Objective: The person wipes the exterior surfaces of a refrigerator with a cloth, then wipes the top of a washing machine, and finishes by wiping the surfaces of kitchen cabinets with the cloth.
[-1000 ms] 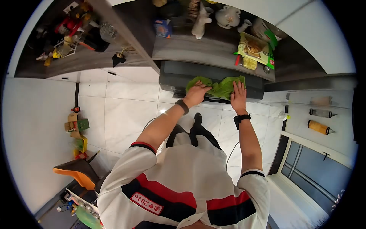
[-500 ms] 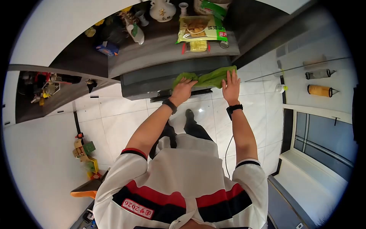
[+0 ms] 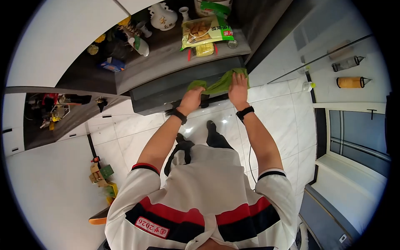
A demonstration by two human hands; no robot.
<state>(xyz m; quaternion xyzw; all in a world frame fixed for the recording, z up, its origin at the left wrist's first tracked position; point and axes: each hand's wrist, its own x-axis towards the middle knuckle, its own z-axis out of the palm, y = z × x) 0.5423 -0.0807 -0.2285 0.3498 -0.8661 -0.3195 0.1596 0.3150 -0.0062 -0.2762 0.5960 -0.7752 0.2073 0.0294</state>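
A green cloth (image 3: 221,84) lies bunched along the far part of a dark grey drawer-like unit (image 3: 156,92) that juts out under a shelf. My left hand (image 3: 191,100) is closed on the cloth's left end, thumb toward the middle. My right hand (image 3: 238,89) rests on the right end of the cloth with its fingers stretched out and lying flat, pressing it against the surface. Between the hands the cloth bulges up loosely. What lies under the cloth is hidden.
On the shelf above stand a food bag (image 3: 206,31), a smaller yellow packet (image 3: 204,50), a tin (image 3: 232,43), a white vase (image 3: 163,16) and a blue box (image 3: 111,64). A glass panel (image 3: 321,62) rises at right. A cable (image 3: 250,162) trails on the tiled floor.
The view has turned slightly. My left hand has closed more tightly on the cloth, and my right hand's fingers have drawn together. The cloth is bunched higher near the right hand.
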